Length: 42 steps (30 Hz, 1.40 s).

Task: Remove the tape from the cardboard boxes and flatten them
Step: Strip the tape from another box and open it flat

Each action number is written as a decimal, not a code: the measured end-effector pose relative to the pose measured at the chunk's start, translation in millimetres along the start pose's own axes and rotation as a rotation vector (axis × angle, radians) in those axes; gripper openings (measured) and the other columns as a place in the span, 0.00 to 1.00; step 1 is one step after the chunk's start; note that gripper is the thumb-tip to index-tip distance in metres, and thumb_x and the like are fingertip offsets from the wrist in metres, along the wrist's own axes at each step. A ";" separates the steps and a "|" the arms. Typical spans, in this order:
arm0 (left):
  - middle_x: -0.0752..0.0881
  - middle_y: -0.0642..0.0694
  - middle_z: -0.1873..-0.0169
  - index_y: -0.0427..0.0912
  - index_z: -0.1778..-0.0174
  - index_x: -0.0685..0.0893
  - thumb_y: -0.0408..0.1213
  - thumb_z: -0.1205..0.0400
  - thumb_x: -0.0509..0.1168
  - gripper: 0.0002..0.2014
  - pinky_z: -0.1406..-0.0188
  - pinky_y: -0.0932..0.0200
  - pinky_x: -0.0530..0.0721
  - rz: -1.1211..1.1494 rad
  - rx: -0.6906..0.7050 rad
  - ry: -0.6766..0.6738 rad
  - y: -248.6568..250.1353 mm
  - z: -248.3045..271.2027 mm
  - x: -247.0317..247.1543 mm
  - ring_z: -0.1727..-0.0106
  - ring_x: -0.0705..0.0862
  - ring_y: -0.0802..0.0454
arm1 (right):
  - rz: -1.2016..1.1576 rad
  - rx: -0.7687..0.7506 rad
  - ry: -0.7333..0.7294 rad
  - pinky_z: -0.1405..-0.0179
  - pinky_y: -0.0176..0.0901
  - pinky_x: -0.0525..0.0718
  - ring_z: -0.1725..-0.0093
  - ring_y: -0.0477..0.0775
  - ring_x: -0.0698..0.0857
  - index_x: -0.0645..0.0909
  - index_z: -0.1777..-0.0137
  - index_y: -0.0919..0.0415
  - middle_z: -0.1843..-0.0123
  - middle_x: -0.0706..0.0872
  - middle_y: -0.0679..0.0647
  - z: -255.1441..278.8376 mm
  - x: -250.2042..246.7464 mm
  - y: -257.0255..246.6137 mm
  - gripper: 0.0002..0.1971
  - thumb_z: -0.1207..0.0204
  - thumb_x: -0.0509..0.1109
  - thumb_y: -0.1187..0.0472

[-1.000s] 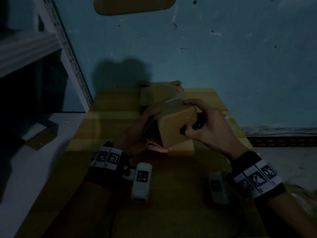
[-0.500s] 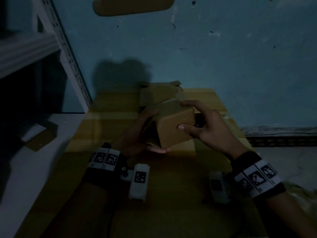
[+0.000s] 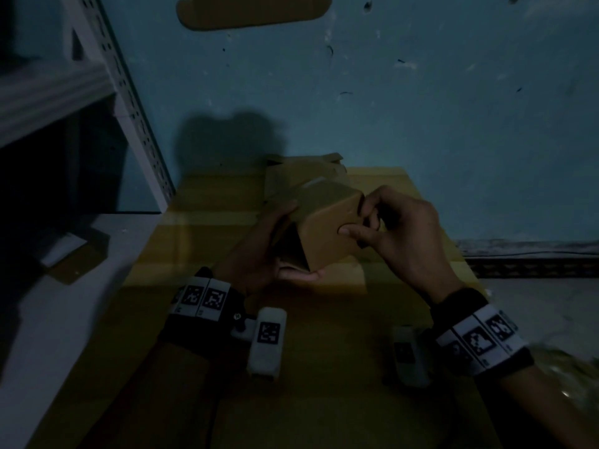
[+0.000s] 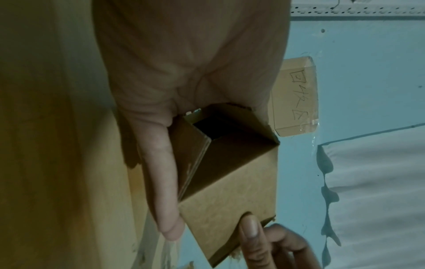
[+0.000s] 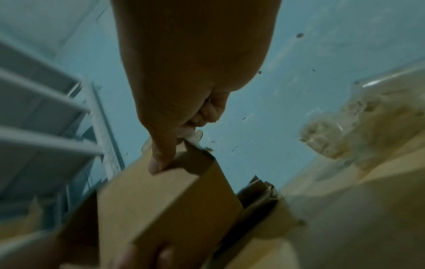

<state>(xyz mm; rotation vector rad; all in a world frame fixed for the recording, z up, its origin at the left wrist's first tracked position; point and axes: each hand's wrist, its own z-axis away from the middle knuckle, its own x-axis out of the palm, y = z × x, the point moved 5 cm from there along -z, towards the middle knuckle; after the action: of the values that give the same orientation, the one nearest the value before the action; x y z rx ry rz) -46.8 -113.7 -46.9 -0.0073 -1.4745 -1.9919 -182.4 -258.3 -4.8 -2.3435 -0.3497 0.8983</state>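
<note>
Dim scene. Small cardboard box [image 3: 327,228] held above the counter [image 3: 324,367], open end toward the camera, interior dark. Left hand [image 3: 259,254] grips its left side and underside, fingers mostly hidden behind it. Right hand [image 3: 398,234] pinches the far right corner, thumb on the near face; tape not discernible. Second box [image 3: 301,175] behind, partly blocked. Right wrist view blurred.
</note>
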 end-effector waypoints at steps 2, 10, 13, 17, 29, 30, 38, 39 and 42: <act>0.89 0.35 0.46 0.48 0.36 0.81 0.59 0.16 0.59 0.21 0.55 0.38 0.91 -0.007 -0.001 0.003 -0.1 -0.4 -1.5 0.49 0.90 0.33 | 0.007 0.044 -0.017 0.66 0.61 0.88 0.68 0.51 0.88 0.81 0.60 0.51 0.70 0.84 0.43 0.8 3.2 2.2 0.15 0.33 0.87 0.53; 0.93 0.41 0.62 0.47 0.47 0.85 0.56 0.13 0.55 0.18 0.53 0.37 0.89 0.011 0.034 0.000 1.6 3.1 0.1 0.55 0.90 0.39 | -0.019 0.082 -0.059 0.64 0.62 0.88 0.68 0.53 0.89 0.86 0.61 0.52 0.70 0.87 0.46 0.6 9.4 6.1 0.08 0.27 0.83 0.56; 0.93 0.39 0.60 0.45 0.43 0.84 0.57 0.14 0.55 0.21 0.57 0.41 0.92 -0.012 0.031 0.004 2.1 4.2 0.9 0.57 0.91 0.38 | -0.013 0.058 -0.036 0.64 0.61 0.89 0.68 0.53 0.89 0.86 0.58 0.52 0.70 0.87 0.46 -0.1 7.6 5.4 0.09 0.28 0.84 0.56; 0.92 0.39 0.62 0.44 0.45 0.84 0.57 0.13 0.54 0.21 0.57 0.41 0.90 -0.005 0.035 -0.011 2.1 5.9 3.6 0.60 0.90 0.39 | 0.049 0.033 -0.086 0.66 0.60 0.88 0.68 0.51 0.89 0.87 0.60 0.51 0.69 0.88 0.45 0.8 10.8 4.3 0.07 0.25 0.81 0.55; 0.92 0.40 0.58 0.45 0.52 0.94 0.58 0.13 0.52 0.28 0.55 0.42 0.89 0.072 0.038 -0.027 4.5 6.9 3.4 0.57 0.90 0.39 | -0.379 0.141 -0.067 0.69 0.34 0.79 0.72 0.49 0.81 0.81 0.60 0.66 0.70 0.84 0.59 3.3 -3.1 -0.4 0.08 0.19 0.73 0.72; 0.92 0.40 0.60 0.46 0.59 0.96 0.58 0.13 0.51 0.30 0.56 0.44 0.89 0.070 0.041 -0.042 5.5 7.6 4.2 0.58 0.89 0.39 | -0.407 0.150 -0.055 0.71 0.32 0.76 0.73 0.45 0.79 0.81 0.60 0.66 0.71 0.83 0.57 2.6 -5.9 -1.1 0.09 0.19 0.73 0.73; 0.92 0.38 0.60 0.49 0.63 0.95 0.58 0.14 0.53 0.29 0.52 0.42 0.87 0.085 0.076 -0.003 8.7 9.9 -2.6 0.58 0.89 0.37 | -0.442 0.138 0.084 0.56 0.49 0.87 0.57 0.68 0.86 0.82 0.57 0.70 0.58 0.86 0.72 -2.1 -16.3 1.3 0.10 0.23 0.77 0.63; 0.92 0.38 0.60 0.49 0.63 0.95 0.58 0.14 0.53 0.28 0.52 0.41 0.87 0.099 0.079 0.004 9.0 10.5 -2.6 0.57 0.88 0.38 | -0.464 0.134 0.078 0.53 0.52 0.88 0.54 0.71 0.87 0.82 0.55 0.71 0.56 0.86 0.73 -2.2 -15.8 0.7 0.09 0.23 0.77 0.64; 0.92 0.39 0.62 0.47 0.65 0.95 0.57 0.14 0.53 0.29 0.47 0.41 0.83 0.137 0.080 0.008 9.5 11.9 -1.1 0.54 0.85 0.37 | -0.559 0.159 0.053 0.53 0.52 0.90 0.54 0.65 0.89 0.83 0.46 0.72 0.55 0.89 0.69 -3.0 -15.2 0.9 0.05 0.20 0.72 0.71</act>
<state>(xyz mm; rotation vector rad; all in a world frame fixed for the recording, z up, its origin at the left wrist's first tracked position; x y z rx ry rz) -45.5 -104.4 -34.9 -0.0638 -1.5063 -1.8215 -191.5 -266.9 4.4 -1.9616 -0.8267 0.5657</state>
